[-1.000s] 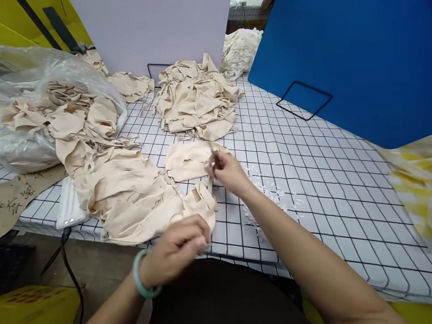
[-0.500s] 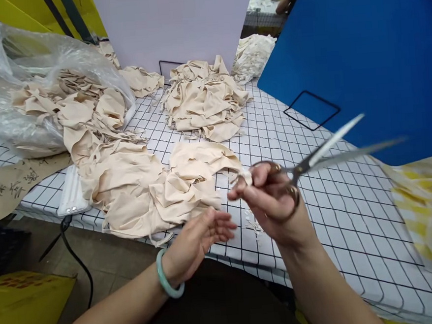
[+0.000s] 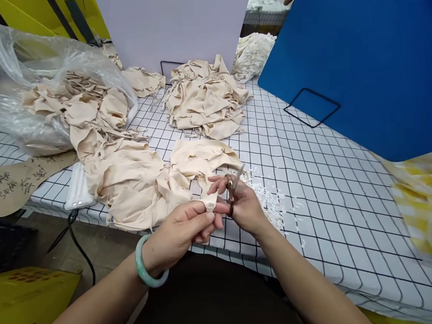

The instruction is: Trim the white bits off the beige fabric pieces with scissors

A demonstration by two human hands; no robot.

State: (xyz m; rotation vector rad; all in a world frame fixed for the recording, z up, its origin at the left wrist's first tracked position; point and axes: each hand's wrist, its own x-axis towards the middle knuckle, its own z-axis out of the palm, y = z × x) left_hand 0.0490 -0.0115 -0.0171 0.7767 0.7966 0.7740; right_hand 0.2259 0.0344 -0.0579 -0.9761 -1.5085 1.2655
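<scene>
My left hand (image 3: 185,227), with a green bangle on the wrist, pinches a corner of the beige fabric piece (image 3: 197,164) lying at the table's front edge. My right hand (image 3: 241,204) grips a pair of scissors (image 3: 234,183), blades pointing up and away, right beside the pinched corner. The two hands touch at the fingertips. Small white clippings (image 3: 268,198) lie scattered on the checked tablecloth (image 3: 313,175) just right of my right hand.
More beige fabric pieces spill from a clear plastic bag (image 3: 18,82) at the left. Another beige pile (image 3: 206,98) sits at the back centre, a white pile (image 3: 251,53) behind it. A blue panel (image 3: 360,58) stands right, a white one behind. A brown paper with writing (image 3: 13,181) and a white device (image 3: 78,189) lie left.
My right hand has come down from mid-air with the scissors to the fabric corner. My left hand, open a moment ago, has closed on that corner.
</scene>
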